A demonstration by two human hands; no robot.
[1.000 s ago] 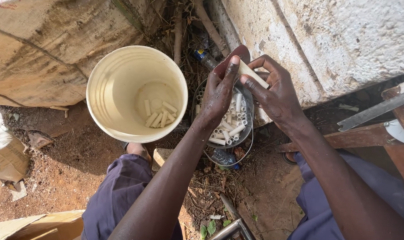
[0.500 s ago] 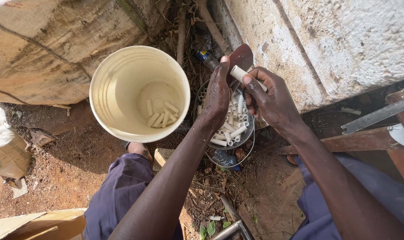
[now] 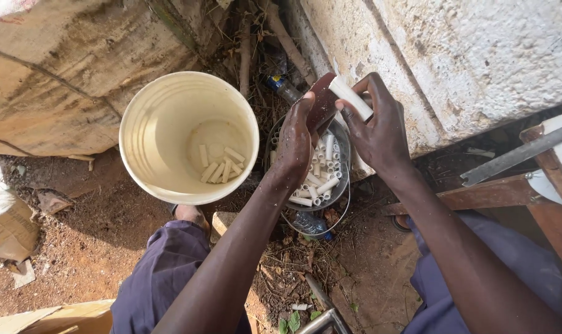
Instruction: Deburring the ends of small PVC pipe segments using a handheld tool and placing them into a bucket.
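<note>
Hands over a bowl of white tubes

Left hand (image 3: 295,143) grips a brown pad (image 3: 323,104); right hand (image 3: 380,131) pinches a white tube (image 3: 351,98) above the metal bowl (image 3: 341,185), beside a cream bucket (image 3: 146,127).

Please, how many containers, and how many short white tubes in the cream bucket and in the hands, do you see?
Cream bucket: 1
Metal bowl: 1
White tubes in the bucket: about 7
White tube held by the right hand: 1
Brown sanding piece in the left hand: 1
Total: about 11; the tubes in the bowl are too piled up to count.
</note>
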